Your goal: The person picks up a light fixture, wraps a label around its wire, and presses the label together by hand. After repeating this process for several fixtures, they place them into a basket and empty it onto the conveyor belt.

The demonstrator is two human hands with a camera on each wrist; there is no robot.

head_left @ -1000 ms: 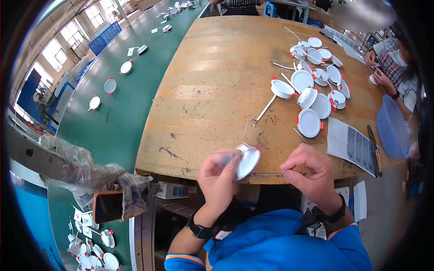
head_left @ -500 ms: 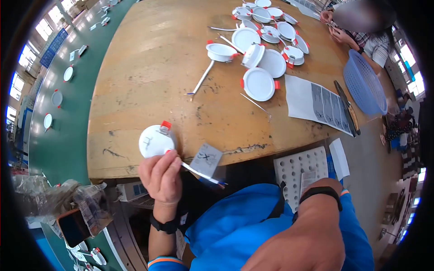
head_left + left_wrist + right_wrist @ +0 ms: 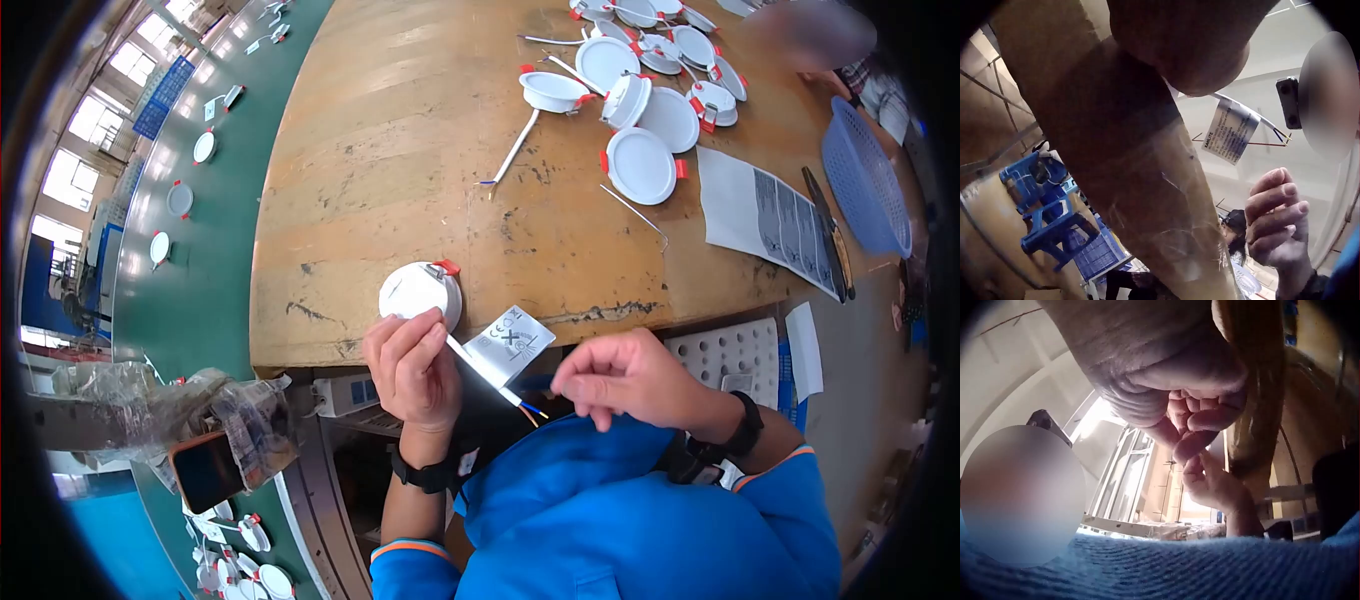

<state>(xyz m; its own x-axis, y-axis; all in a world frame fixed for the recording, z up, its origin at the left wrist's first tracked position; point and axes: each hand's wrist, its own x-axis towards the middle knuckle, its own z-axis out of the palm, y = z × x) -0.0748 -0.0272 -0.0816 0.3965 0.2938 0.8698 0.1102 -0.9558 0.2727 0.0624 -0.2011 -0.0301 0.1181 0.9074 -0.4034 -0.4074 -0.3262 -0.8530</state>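
Note:
A round white downlight [image 3: 415, 290] with a red-tipped spring clip lies at the table's near edge in the head view. My left hand [image 3: 415, 370] pinches its white cable [image 3: 480, 372] close beside the lamp. From there the cable runs right to bare blue and brown wire ends [image 3: 533, 410]. A silver printed label [image 3: 512, 345] hangs along it; in the left wrist view the label [image 3: 1230, 131] shows small print. Just right of the wire ends is my right hand [image 3: 640, 380], fingers curled and thumb against them. Nothing shows between those fingertips.
Several white downlights [image 3: 640, 165] are heaped at the table's far right. A printed sheet [image 3: 765, 220], a dark blade-like tool [image 3: 830, 235] and a blue basket [image 3: 865, 180] are at the right. Along the left runs a green conveyor [image 3: 225, 225] with more lamps; a phone [image 3: 207, 470] hangs nearby.
The downlight, first held up in my left hand, now lies at the table edge with its cable pinched. My right hand went down toward my lap, then came up near the wire ends.

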